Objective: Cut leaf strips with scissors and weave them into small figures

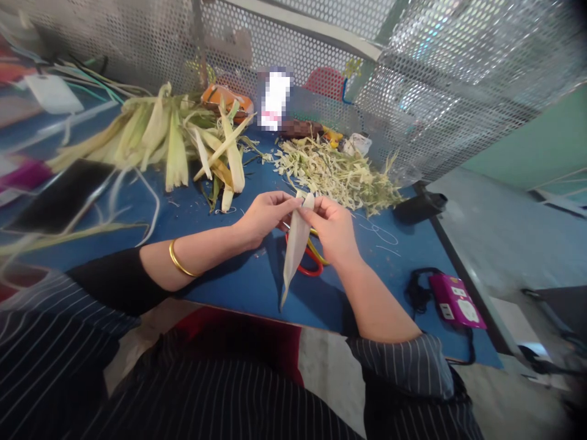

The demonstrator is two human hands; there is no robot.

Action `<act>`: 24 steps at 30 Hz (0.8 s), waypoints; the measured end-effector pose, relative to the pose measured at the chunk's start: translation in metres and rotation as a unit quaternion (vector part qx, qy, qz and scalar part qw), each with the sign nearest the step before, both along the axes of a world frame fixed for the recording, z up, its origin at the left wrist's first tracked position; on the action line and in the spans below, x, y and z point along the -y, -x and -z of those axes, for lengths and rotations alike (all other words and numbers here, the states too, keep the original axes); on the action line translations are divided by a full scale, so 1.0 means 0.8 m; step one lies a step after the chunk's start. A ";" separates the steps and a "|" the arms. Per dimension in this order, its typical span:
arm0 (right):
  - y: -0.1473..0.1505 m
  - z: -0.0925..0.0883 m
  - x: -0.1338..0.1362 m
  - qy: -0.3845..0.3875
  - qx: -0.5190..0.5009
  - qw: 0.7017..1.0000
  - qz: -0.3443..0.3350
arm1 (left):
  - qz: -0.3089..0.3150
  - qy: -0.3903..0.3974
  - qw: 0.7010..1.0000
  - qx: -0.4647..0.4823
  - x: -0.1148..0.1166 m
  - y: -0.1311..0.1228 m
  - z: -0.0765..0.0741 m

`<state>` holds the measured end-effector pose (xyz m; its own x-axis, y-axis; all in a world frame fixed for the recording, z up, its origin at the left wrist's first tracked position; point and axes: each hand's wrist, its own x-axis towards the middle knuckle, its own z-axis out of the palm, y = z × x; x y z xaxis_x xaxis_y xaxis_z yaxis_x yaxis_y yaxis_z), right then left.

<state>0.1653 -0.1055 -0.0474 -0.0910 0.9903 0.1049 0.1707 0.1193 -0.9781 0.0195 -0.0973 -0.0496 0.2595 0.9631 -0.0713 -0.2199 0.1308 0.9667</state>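
Note:
Both hands meet over the middle of the blue table and pinch a pale corn husk (298,241) near its wide upper end. Its pointed end hangs down toward me. My left hand (266,217) grips the husk's top from the left, wearing a gold bangle on the wrist. From the right, my right hand (337,232) presses thumb and fingers on the same end. Scissors with red and yellow handles (314,269) lie on the table behind and under the husk, partly hidden. Just beyond my hands is a heap of shredded husk (334,174).
A large bundle of corn husks (156,134) lies at the back left, near a dark flat object (62,195). A black cylinder (419,208) and a purple box (456,299) with a black cable sit along the right edge. Perforated metal mesh (293,43) stands behind the table (229,263).

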 end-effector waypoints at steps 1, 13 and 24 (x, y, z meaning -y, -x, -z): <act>-0.001 0.000 0.000 -0.008 0.008 1.000 0.002 | 0.001 0.000 1.000 0.002 0.000 0.000 0.000; 0.005 -0.013 0.017 -0.202 0.169 0.963 0.062 | -0.037 0.041 0.998 0.002 -0.003 0.000 0.004; 0.008 -0.032 0.074 -0.431 0.268 0.860 0.054 | -0.086 0.029 0.996 -0.016 -0.020 0.000 0.017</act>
